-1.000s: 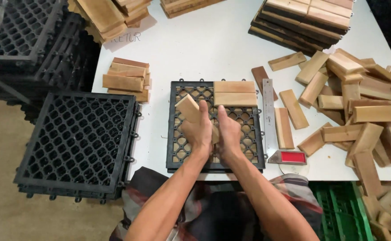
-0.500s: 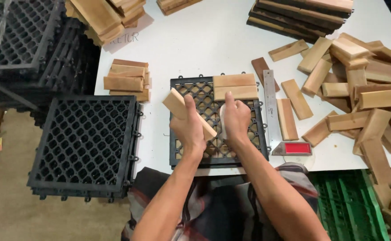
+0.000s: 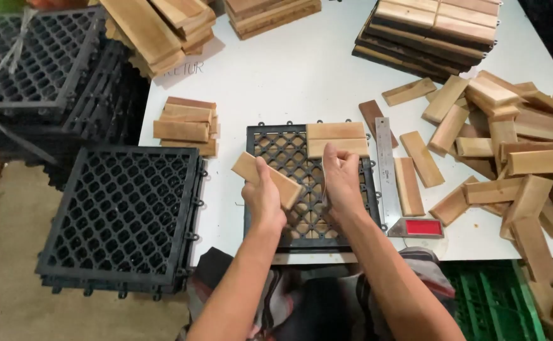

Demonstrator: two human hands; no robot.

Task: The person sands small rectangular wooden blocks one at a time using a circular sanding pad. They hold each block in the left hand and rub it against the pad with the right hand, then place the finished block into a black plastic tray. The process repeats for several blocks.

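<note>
head view shows the left hand [image 3: 262, 196] gripping a wooden slat [image 3: 267, 180] over the black grid tile [image 3: 308, 183] at the table's near edge, right hand [image 3: 341, 180] pinching something i cannot make out; tilted, the slat could seat crooked

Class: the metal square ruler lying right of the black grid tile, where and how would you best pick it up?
Probably the square ruler by its red block end, from the near table edge: it is thicker than the flat blade, and wood slats crowd the right side.
</note>
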